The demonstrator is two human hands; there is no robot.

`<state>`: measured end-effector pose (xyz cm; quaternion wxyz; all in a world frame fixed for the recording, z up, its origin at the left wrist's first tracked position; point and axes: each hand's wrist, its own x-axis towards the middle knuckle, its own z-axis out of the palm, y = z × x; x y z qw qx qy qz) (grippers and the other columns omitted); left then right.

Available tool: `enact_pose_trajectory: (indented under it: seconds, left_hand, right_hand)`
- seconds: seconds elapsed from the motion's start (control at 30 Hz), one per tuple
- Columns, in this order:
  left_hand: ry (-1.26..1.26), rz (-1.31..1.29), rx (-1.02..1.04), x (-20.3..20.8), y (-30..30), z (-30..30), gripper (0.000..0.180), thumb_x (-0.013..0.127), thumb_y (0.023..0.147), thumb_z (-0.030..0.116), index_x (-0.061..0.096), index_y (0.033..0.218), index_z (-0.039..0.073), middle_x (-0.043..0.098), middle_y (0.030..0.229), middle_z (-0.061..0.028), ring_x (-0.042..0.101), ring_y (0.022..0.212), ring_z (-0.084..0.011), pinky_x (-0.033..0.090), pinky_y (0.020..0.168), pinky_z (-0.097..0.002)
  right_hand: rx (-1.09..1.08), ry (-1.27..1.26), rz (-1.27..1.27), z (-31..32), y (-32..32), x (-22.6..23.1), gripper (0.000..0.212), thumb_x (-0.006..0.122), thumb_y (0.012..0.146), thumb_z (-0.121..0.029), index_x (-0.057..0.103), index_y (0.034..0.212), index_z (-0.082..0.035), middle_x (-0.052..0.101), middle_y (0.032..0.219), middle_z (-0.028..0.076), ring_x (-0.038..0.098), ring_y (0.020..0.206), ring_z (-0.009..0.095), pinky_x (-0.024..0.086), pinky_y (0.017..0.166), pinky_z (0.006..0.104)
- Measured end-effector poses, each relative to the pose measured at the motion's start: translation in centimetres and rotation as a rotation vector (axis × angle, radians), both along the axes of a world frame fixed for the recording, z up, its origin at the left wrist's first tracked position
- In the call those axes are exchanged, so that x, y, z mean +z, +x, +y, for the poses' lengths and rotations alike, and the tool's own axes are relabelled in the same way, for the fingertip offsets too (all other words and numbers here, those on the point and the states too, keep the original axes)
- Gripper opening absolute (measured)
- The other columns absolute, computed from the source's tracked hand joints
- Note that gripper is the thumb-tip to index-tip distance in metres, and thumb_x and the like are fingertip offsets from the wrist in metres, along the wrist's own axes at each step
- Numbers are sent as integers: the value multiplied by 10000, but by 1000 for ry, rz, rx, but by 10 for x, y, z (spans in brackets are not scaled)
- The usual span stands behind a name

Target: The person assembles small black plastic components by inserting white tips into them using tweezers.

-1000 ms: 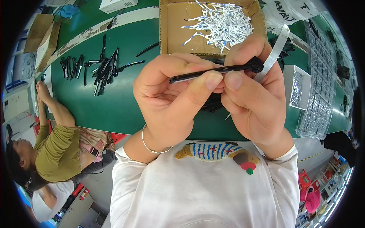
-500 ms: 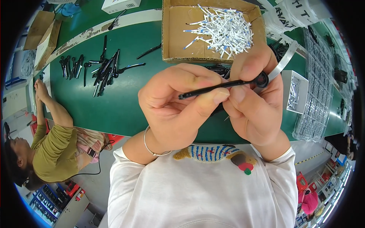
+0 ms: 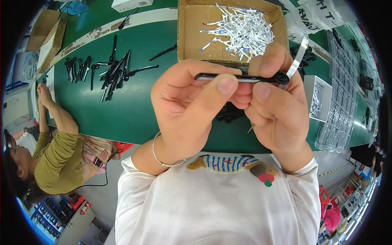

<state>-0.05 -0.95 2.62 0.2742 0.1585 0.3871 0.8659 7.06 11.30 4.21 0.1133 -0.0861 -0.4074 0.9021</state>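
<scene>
Both hands hold one slim black knife-like handle [image 3: 241, 77] level above the green table [image 3: 126, 118]. My left hand [image 3: 188, 106] pinches its left half between thumb and fingers. My right hand [image 3: 277, 106] grips the right half, near the round end where a silver metal strip [image 3: 298, 61] sticks up. A thin metal point [image 3: 250, 129] pokes out under my right hand. Just behind the hands stands a cardboard box [image 3: 188, 36] holding a heap of small white-and-blue strips [image 3: 241, 30].
A pile of black handles [image 3: 110, 71] lies at the table's far left. A small white box of metal parts [image 3: 318, 98] and clear blister trays [image 3: 341, 110] sit to the right. Another person in an olive top [image 3: 53, 159] leans on the table's left edge.
The black handle has been turned from a slant to level and lifted slightly. Both hands have kept their grip.
</scene>
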Motion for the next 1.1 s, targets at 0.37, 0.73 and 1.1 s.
enact_pose_trajectory:
  seconds: [0.37, 0.73, 1.1]
  left_hand:
    - [-148, 139, -17, 4, 0, -6, 195, 509, 901, 120, 554, 909, -69, 641, 770, -179, 622, 579, -223, 530, 547, -312]
    - [-127, 198, -6, 3, 5, -3, 153, 610, 812, 20, 554, 938, -45, 626, 943, -190, 619, 756, -207, 528, 673, -323]
    - [203, 525, 20, -9, -5, 3, 227, 574, 784, -127, 485, 967, -29, 618, 988, -229, 626, 936, -260, 513, 832, -362]
  right_hand:
    - [71, -198, -85, -4, 6, 7, 169, 492, 844, 12, 424, 976, -68, 447, 837, 32, 232, 440, 15, 152, 362, 193]
    - [-79, 237, 40, -7, 12, -2, 211, 555, 797, 17, 418, 935, -67, 465, 794, 42, 404, 553, 67, 315, 451, 184]
    - [-165, 1063, 333, 11, 17, 5, 233, 616, 744, 83, 508, 938, 12, 540, 821, 102, 500, 660, 128, 385, 589, 231]
